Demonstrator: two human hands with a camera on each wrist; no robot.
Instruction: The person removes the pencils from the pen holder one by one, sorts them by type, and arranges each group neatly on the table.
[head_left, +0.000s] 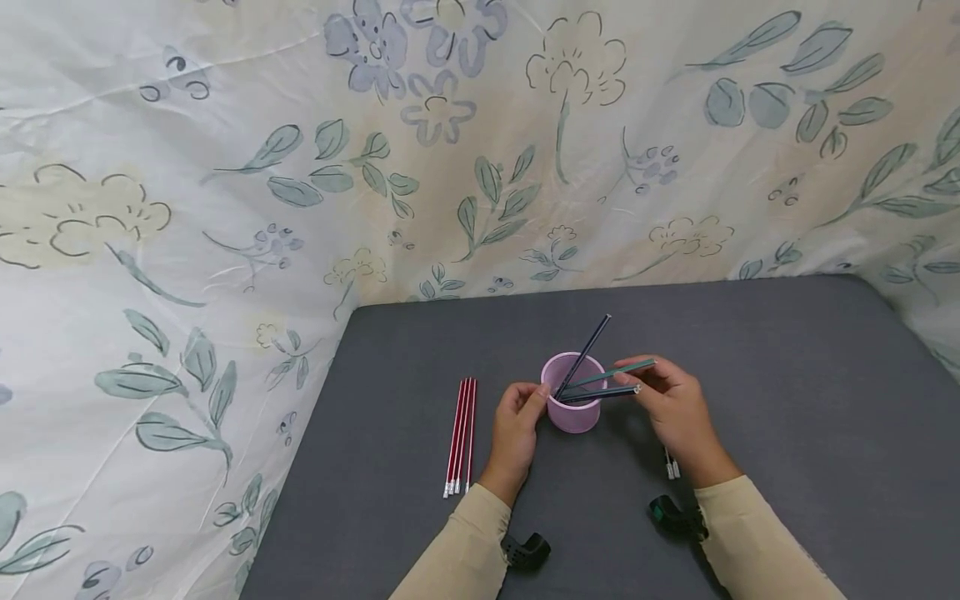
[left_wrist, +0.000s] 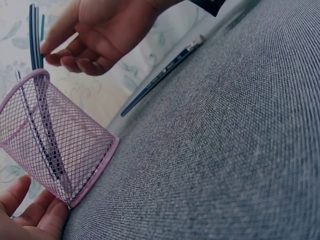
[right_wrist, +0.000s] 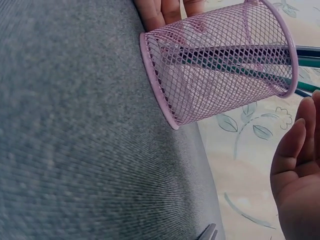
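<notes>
A pink mesh cup (head_left: 573, 419) holds several dark pencils (head_left: 592, 343) and a green pencil (head_left: 637, 365), leaning different ways. My left hand (head_left: 517, 433) grips the cup's left side; in the left wrist view its fingers (left_wrist: 42, 210) lie against the base of the cup (left_wrist: 75, 130). At the cup's right, my right hand (head_left: 678, 421) pinches the green pencil near its upper end between thumb and forefinger, the dark pencil ends close by. The right wrist view shows the pencils (right_wrist: 240, 53) through the mesh, with the right hand (right_wrist: 305, 185) beside the rim.
Several red pencils (head_left: 460, 433) lie side by side on the grey table (head_left: 360, 500), left of the left hand. Dark pencils with silver ends (head_left: 671, 467) lie partly under the right hand and wrist. A flowered cloth (head_left: 450, 208) stands behind the table.
</notes>
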